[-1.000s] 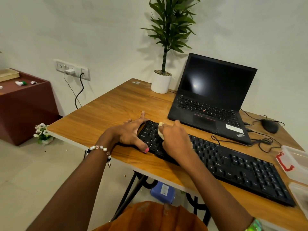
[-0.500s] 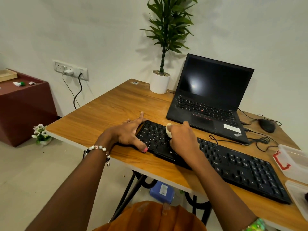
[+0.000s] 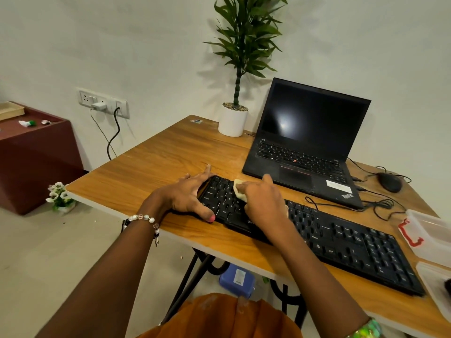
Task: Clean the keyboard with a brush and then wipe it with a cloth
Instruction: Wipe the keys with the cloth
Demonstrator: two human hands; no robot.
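A long black keyboard [image 3: 341, 240] lies along the front of the wooden table [image 3: 158, 162]. My left hand [image 3: 188, 196] rests on its left end, fingers straight over the corner and thumb on the front edge. My right hand [image 3: 263, 203] presses a small cream cloth [image 3: 240, 191] onto the keys left of the middle, fingers curled over it. Most of the cloth is hidden under that hand. No brush is clearly visible.
An open black laptop [image 3: 305, 147] stands just behind the keyboard, with a white plant pot [image 3: 233, 123] to its left. A mouse [image 3: 389, 181] and loose cables lie at the right. A clear plastic box [image 3: 429, 230] and its lid [image 3: 436, 284] sit at the table's right edge.
My right hand slid the cloth a little to the right along the keys, then slightly back left. My left hand stayed on the keyboard's left end.
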